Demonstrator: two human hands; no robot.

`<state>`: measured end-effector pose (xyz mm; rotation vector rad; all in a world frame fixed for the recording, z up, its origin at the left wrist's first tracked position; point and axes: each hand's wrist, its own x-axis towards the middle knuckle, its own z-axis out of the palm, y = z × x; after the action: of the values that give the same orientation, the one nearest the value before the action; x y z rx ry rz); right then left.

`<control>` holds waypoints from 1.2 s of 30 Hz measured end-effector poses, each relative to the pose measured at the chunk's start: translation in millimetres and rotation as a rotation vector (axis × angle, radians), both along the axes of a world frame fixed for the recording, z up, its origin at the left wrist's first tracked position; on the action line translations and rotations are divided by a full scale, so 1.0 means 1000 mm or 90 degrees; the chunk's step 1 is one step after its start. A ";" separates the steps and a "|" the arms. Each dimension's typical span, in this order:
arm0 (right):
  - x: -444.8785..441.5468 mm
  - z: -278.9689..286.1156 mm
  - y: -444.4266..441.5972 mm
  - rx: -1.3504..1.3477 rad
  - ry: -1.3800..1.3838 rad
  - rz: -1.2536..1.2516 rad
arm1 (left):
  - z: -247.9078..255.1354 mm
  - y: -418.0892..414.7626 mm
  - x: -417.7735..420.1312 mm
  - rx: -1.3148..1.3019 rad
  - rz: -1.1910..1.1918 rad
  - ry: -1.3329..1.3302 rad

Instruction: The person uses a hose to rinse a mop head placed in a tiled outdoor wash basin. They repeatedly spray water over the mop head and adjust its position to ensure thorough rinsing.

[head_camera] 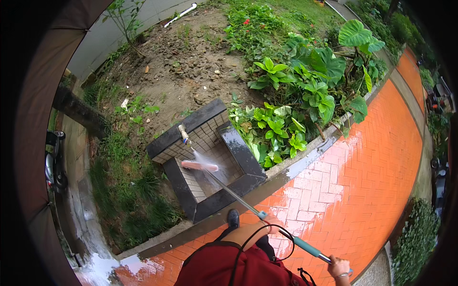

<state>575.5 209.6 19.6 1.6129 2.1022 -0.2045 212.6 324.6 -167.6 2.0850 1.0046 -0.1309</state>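
Observation:
Both hands hold the long metal handle of a sponge mop. My left hand grips it mid-length, beside a teal joint, partly behind a black cable. My right hand is closed around the handle near its lower right end, past the teal foam grip. The pink mop head is inside a tiled outdoor basin with a black stone rim. Water sprays from a metal tap on the basin's back wall onto the mop head.
A planted bed with leafy plants and bare soil lies behind the basin. Wet orange paving runs to the right. A low concrete kerb edges the bed. A tree trunk and a parked scooter stand at the left.

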 end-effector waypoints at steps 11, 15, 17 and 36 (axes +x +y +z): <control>-0.035 -0.047 0.017 -0.045 0.015 -0.029 | -0.006 0.020 -0.037 -0.067 0.001 0.153; 0.028 0.032 0.014 -0.039 -0.057 -0.052 | 0.002 0.011 0.045 -0.082 -0.005 0.017; 0.046 0.069 0.014 -0.081 -0.004 -0.044 | 0.013 0.005 0.070 -0.069 -0.063 0.004; -0.126 0.081 0.051 -0.761 0.496 -0.691 | 0.057 -0.025 -0.015 -0.077 -0.092 -0.176</control>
<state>449.2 260.6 100.3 1.6591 0.6944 -2.1708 198.0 299.6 -110.8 1.9977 0.6645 0.0223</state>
